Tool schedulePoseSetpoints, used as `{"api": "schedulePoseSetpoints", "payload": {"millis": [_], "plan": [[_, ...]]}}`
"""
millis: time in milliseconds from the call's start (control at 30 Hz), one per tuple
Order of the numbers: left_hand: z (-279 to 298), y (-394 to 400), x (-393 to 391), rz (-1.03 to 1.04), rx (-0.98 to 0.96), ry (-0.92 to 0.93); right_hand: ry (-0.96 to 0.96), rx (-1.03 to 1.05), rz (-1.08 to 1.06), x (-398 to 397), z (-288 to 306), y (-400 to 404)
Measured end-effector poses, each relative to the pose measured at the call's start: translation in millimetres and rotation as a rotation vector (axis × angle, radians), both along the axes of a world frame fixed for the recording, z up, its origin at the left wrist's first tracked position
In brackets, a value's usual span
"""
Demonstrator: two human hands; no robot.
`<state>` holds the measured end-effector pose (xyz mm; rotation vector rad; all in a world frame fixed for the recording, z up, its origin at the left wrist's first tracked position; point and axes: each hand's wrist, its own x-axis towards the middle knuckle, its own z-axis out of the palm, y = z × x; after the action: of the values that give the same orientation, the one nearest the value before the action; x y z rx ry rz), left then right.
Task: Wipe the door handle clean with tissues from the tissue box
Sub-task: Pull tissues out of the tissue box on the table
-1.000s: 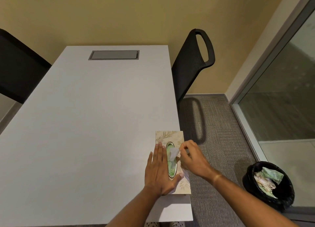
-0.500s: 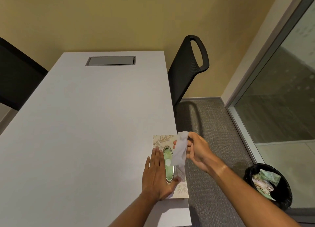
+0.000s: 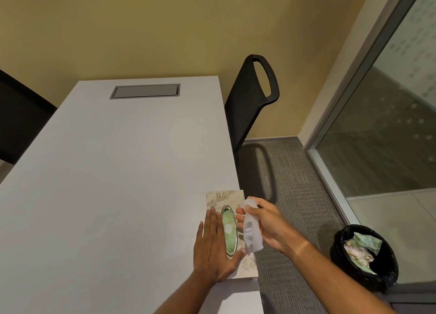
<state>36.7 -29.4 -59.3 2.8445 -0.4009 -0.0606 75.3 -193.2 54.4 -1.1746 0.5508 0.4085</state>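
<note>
A beige leaf-patterned tissue box [image 3: 225, 197] with an oval green-lined slot lies flat at the white table's [image 3: 118, 184] right edge. My left hand [image 3: 213, 247] rests flat on the box's left side, fingers spread, pinning it down. My right hand [image 3: 264, 224] hovers just right of the slot and grips a white tissue [image 3: 251, 231], which hangs down free of the box. No door handle is in view.
A black mesh chair [image 3: 250, 101] stands at the table's right side, another black chair [image 3: 18, 115] at the left. A black bin [image 3: 364, 257] holding crumpled paper sits on the grey carpet by a glass wall [image 3: 389, 125]. A grey cable hatch [image 3: 145, 91] is set in the table's far end.
My right hand pinched a tissue at the slot, pulled it up and out, and now holds it clear beside the box. My left hand stayed pressed on the box. The view tilted upward.
</note>
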Motion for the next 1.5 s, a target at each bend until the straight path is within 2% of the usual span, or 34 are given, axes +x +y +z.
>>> {"api": "schedulePoseSetpoints", "payload": {"millis": [133,267,367,467,667,800,1000,1100,1200,1500], "plan": [[-3,0,2,-0.004,0.007,0.0,-0.041,-0.255,0.101,-3,-4,4],[-3,1,3,-0.003,0.0,-0.017,-0.103,-0.674,0.212,-1,-2,5],[-3,2,1,-0.001,-0.009,-0.002,-0.118,-0.809,0.2,3,4,3],[-4,1,2,0.013,-0.032,-0.012,-0.099,-0.749,0.164,5,8,0],[-5,0,1,0.008,-0.088,-0.022,-0.064,-0.342,0.081,0,8,-6],[-12,2,2,-0.008,-0.096,0.007,0.011,-0.025,-0.048,-8,3,-13],[-11,0,4,-0.011,-0.134,-0.002,-0.006,0.276,-0.186,-22,5,-10],[-14,2,4,-0.029,-0.145,-0.019,-0.075,0.312,-0.22,-32,5,-7],[-12,2,5,-0.039,-0.137,-0.035,-0.105,0.324,-0.342,-38,-3,-7],[-8,3,5,-0.044,-0.096,-0.002,-0.068,0.01,-0.418,-53,3,-8]]}}
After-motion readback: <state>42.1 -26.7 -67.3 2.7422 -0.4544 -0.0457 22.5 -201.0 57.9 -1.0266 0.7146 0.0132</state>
